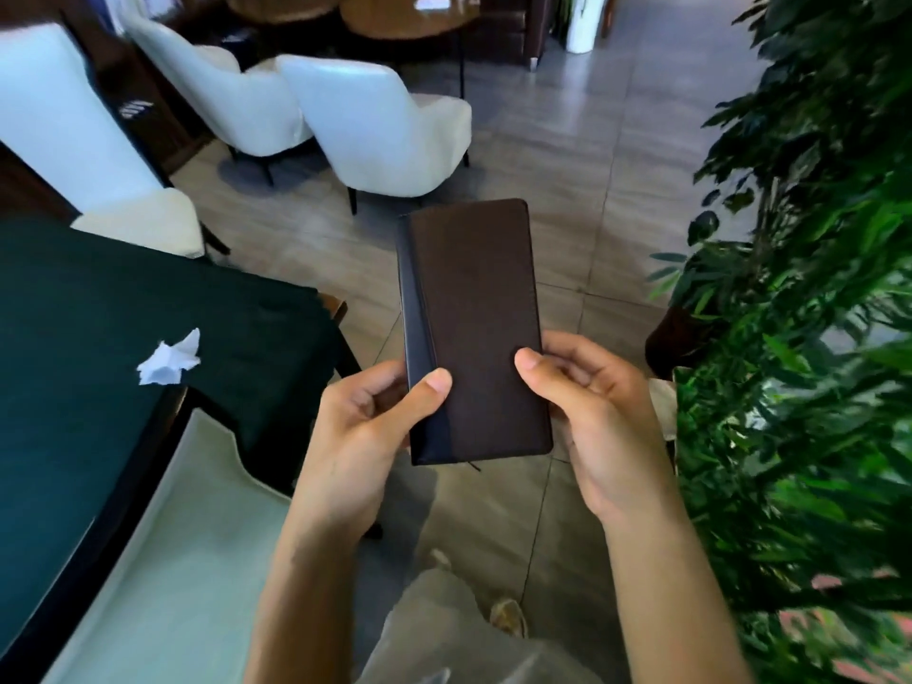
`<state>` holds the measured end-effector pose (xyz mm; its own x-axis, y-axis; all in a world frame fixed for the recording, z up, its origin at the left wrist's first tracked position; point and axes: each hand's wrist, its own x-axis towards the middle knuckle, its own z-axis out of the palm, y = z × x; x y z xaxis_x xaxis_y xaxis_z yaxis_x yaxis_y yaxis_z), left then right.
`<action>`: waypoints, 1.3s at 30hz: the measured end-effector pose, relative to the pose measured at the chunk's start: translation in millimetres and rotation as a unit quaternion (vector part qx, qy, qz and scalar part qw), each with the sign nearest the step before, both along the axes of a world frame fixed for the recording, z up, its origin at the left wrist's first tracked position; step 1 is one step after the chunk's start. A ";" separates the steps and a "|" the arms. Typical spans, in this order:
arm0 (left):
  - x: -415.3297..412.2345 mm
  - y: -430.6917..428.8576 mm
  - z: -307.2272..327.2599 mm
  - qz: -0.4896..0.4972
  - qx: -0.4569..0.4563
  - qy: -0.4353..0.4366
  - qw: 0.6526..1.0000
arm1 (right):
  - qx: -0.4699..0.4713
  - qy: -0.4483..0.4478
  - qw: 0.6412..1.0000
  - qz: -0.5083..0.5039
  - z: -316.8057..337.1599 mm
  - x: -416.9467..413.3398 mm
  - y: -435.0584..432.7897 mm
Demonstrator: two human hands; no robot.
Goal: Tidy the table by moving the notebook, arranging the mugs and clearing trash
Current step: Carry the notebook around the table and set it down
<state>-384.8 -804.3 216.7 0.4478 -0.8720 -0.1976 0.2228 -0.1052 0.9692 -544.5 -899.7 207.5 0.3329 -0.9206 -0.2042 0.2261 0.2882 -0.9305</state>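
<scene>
We hold the closed notebook (474, 333) in both hands, out over the tiled floor (582, 199), off the table (98, 348) that lies at 9 o'clock. Cover is dark brown w/ a black strip down the spine side; it stands nearly upright in view, top end tipped slightly to 11 o'clock. Our left hand (365, 427) grips the lower spine edge, thumb pressed on the cover, fingers (382, 387) curled shut behind it. Our right hand (587, 417) takes the lower opposite edge, thumb on the cover near the edge, other fingers wrapped underneath, partly hidden. At 9 o'clock from the notebook, a crumpled white paper (170, 360) sits on the table's dark green cloth, well apart from our hands. A white chair (163, 560) stands tucked against the table at 7 o'clock; two more white chairs (390, 125) at 12 o'clock across the floor. Leafy green plant (799, 338) fills the 3 o'clock side, close to our right wrist. No mugs in view.
</scene>
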 end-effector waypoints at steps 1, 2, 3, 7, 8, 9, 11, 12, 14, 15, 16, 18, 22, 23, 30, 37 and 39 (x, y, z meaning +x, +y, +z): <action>4.6 -7.0 -1.3 0.007 0.000 0.002 1.000 | 0.000 -0.001 1.000 0.007 -0.5 5.3 -8.2; 9.6 -14.2 -2.8 0.012 0.000 0.007 1.000 | 0.000 0.001 1.000 0.011 -1.3 11.3 -16.5; 15.3 -22.2 -4.4 0.017 0.000 0.010 1.000 | 0.000 0.003 1.000 0.015 -2.2 18.3 -25.4; 46.1 -51.8 -8.6 0.027 -0.006 0.012 1.000 | 0.002 0.014 1.000 0.026 -4.5 53.6 -60.2; 57.2 -59.4 -9.5 0.029 -0.007 0.010 1.000 | 0.000 0.017 0.999 0.032 -5.0 65.4 -69.8; 67.2 -65.5 -9.8 0.030 -0.008 0.008 0.999 | -0.003 0.021 0.999 0.036 -5.1 75.7 -77.3; 94.8 -79.4 -9.9 0.040 -0.012 0.014 0.999 | -0.006 0.028 0.998 0.048 -4.4 103.4 -95.1; 109.4 -86.4 -9.2 0.049 -0.013 0.019 0.999 | -0.007 0.031 0.998 0.055 -3.4 117.9 -103.7; 136.5 -100.6 -6.8 0.064 -0.012 0.017 0.998 | -0.011 0.036 0.997 0.068 0.1 145.9 -120.6; 151.7 -107.3 -6.0 0.069 -0.011 0.013 0.997 | -0.014 0.038 0.996 0.074 2.4 161.5 -129.0; 166.6 -112.4 -5.7 0.071 -0.010 0.010 0.997 | -0.016 0.041 0.996 0.081 5.0 176.9 -136.1; 197.0 -121.4 -6.9 0.074 -0.016 0.009 0.997 | -0.020 0.044 0.995 0.089 8.7 207.6 -148.2; 243.7 -127.7 -8.0 0.096 -0.025 0.020 0.995 | -0.046 0.062 0.989 0.125 12.3 260.6 -162.0; 252.4 -127.4 -8.3 0.104 -0.025 0.030 0.994 | -0.051 0.068 0.987 0.138 11.6 273.2 -164.9; 294.4 -123.0 -36.3 0.213 0.013 0.104 0.971 | -0.071 0.132 0.964 0.217 -18.6 355.9 -179.8; 316.0 -124.1 -89.2 0.375 0.046 0.209 0.902 | -0.026 0.172 0.928 0.330 -77.1 437.4 -189.2; 325.6 -124.7 -104.6 0.405 0.026 0.251 0.879 | -0.029 0.183 0.913 0.363 -95.3 460.5 -192.3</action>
<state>-59.2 -929.0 112.1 0.7633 -0.2905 -0.5771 0.6423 0.2445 0.7264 -84.0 -1092.1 112.2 0.7790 -0.4975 -0.3816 -0.3338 0.1861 -0.9241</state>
